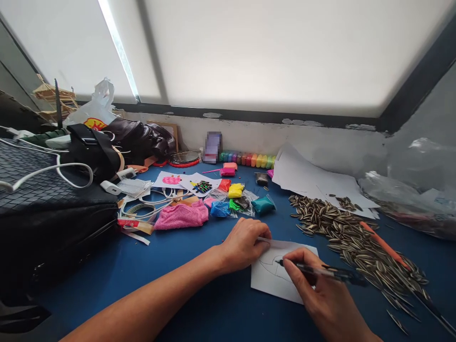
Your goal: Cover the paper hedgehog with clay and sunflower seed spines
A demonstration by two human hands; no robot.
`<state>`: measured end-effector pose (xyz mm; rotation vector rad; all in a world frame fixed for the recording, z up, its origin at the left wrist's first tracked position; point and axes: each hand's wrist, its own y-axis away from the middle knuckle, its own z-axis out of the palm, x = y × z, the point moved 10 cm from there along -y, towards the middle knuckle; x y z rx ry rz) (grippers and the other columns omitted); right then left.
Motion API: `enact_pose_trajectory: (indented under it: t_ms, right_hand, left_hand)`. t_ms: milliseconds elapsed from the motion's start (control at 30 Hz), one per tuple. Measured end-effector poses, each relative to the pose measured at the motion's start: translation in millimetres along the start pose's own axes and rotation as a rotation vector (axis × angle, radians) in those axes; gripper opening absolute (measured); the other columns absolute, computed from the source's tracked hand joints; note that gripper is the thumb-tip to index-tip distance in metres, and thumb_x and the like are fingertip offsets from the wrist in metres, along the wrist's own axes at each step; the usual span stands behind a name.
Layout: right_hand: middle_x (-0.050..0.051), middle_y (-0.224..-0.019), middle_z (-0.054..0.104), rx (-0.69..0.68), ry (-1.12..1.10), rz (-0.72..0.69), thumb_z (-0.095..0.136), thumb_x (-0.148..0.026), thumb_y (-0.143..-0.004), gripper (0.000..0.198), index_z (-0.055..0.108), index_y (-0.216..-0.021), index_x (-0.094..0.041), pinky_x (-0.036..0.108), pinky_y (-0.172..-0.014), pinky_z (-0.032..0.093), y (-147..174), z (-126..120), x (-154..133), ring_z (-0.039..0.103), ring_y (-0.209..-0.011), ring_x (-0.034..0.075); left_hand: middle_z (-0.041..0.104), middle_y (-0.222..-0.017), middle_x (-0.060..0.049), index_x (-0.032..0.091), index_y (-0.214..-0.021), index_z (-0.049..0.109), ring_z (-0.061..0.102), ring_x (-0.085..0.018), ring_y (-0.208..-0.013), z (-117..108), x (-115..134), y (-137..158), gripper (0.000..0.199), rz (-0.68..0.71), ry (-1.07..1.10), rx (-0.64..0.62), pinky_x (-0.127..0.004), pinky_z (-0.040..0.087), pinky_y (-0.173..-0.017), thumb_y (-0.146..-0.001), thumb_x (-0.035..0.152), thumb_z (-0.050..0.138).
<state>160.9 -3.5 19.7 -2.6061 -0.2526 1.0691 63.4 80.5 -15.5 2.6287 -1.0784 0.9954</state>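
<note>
A small white sheet of paper [263, 280] lies on the blue tabletop, with thin curved outlines drawn on it. My left hand [244, 243] is at its upper left corner, fingers curled and thumb pressed against the edge, gripping the sheet. A black pen [335, 274] with a clear barrel is pinched in my right hand [327, 294]. Its tip meets the paper or hovers just above it, at the drawn lines; I cannot tell which. My right hand covers the sheet's lower right part.
Striped sunflower seeds [342, 232] are heaped at right, an orange stick [384, 244] across them. Beyond lie white sheets [313, 175] and a plastic bag [420, 199]. Ahead are clay packets [263, 204], a pink cloth [181, 214] and decorated cards [171, 180]. A black bag [64, 228] stands left.
</note>
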Motion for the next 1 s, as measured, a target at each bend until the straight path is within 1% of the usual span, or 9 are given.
enact_pose_trajectory:
  t_ms: [100, 167, 333, 533, 633, 733, 833, 900, 1000]
  right_hand:
    - [-0.003, -0.059, 0.055, 0.039, 0.032, 0.0, 0.041, -0.041, -0.098, 0.036, 0.055, -0.07, -0.024, 0.022, -0.039, 0.041, -1, 0, 4, 0.05, -0.043, 0.012]
    - [-0.003, -0.059, 0.055, 0.046, 0.065, -0.006, 0.039, -0.04, -0.099, 0.037, 0.054, -0.069, -0.025, 0.022, -0.038, 0.038, 2, 0, 8, 0.047, -0.041, 0.011]
    - [-0.003, -0.064, 0.059, 0.063, 0.146, -0.08, 0.042, -0.035, -0.099, 0.025, 0.057, -0.08, -0.026, 0.022, -0.044, 0.042, 9, -3, 8, 0.053, -0.048, 0.012]
    - [-0.005, -0.062, 0.054, -0.001, 0.141, -0.131, 0.045, -0.031, -0.098, 0.019, 0.055, -0.081, -0.026, 0.021, -0.04, 0.038, 11, 6, 3, 0.048, -0.045, 0.011]
    - [-0.005, -0.063, 0.056, -0.018, 0.133, -0.143, 0.047, -0.031, -0.098, 0.018, 0.056, -0.083, -0.025, 0.021, -0.041, 0.04, 11, 8, 4, 0.051, -0.047, 0.011]
    - [-0.003, -0.067, 0.062, -0.037, 0.127, -0.138, 0.046, -0.032, -0.098, 0.019, 0.057, -0.084, -0.025, 0.022, -0.047, 0.045, 11, 11, 5, 0.057, -0.052, 0.012]
    - [-0.003, -0.066, 0.062, -0.019, 0.124, -0.137, 0.045, -0.033, -0.098, 0.021, 0.057, -0.083, -0.025, 0.022, -0.047, 0.045, 10, 9, 3, 0.056, -0.05, 0.012]
    - [-0.003, -0.066, 0.061, -0.021, 0.131, -0.137, 0.045, -0.033, -0.098, 0.021, 0.057, -0.083, -0.025, 0.022, -0.044, 0.043, 10, 9, 2, 0.054, -0.048, 0.011]
    - [-0.003, -0.069, 0.062, -0.06, 0.16, -0.139, 0.046, -0.029, -0.099, 0.017, 0.057, -0.087, -0.025, 0.022, -0.042, 0.04, 12, 10, 2, 0.051, -0.048, 0.01]
  left_hand:
    - [0.07, -0.099, -0.003, 0.018, -0.098, 0.067, 0.061, -0.02, -0.094, -2, 1, 0, 0.017, 0.002, 0.007, -0.002, -0.033, 0.041, -0.089, -0.082, 0.016, 0.061]
    - [0.07, -0.1, -0.003, 0.02, -0.103, 0.068, 0.061, -0.02, -0.096, -3, 3, 0, 0.023, 0.016, 0.028, -0.011, -0.034, 0.04, -0.091, -0.083, 0.014, 0.059]
    - [0.072, -0.1, 0.0, 0.021, -0.105, 0.07, 0.063, -0.018, -0.095, 2, 10, 1, 0.029, 0.076, 0.067, -0.082, -0.035, 0.038, -0.094, -0.084, 0.009, 0.054]
    - [0.069, -0.102, -0.002, 0.02, -0.111, 0.069, 0.061, -0.019, -0.098, 2, 8, 2, 0.031, 0.075, 0.073, -0.047, -0.036, 0.039, -0.095, -0.085, 0.01, 0.056]
    - [0.063, -0.113, -0.006, 0.021, -0.112, 0.07, 0.058, -0.02, -0.105, -1, 7, 3, 0.033, 0.084, 0.091, -0.021, -0.035, 0.042, -0.096, -0.082, 0.01, 0.06]
    - [0.058, -0.12, -0.008, 0.019, -0.105, 0.072, 0.054, -0.021, -0.111, -11, 14, 4, 0.028, 0.154, 0.058, 0.036, -0.034, 0.041, -0.098, -0.081, 0.011, 0.063]
    - [0.063, -0.108, -0.006, 0.018, -0.098, 0.073, 0.054, -0.021, -0.105, -17, 22, 6, 0.016, 0.212, -0.013, 0.02, -0.037, 0.041, -0.097, -0.085, 0.02, 0.065]
    - [0.064, -0.103, -0.006, 0.018, -0.102, 0.073, 0.054, -0.023, -0.103, -14, 28, 9, 0.025, 0.249, -0.051, -0.07, -0.04, 0.04, -0.098, -0.081, 0.032, 0.073]
    - [0.063, -0.104, -0.008, 0.016, -0.113, 0.07, 0.054, -0.027, -0.102, -5, 33, 15, 0.057, 0.282, -0.125, -0.218, -0.046, 0.039, -0.097, -0.067, 0.047, 0.084]
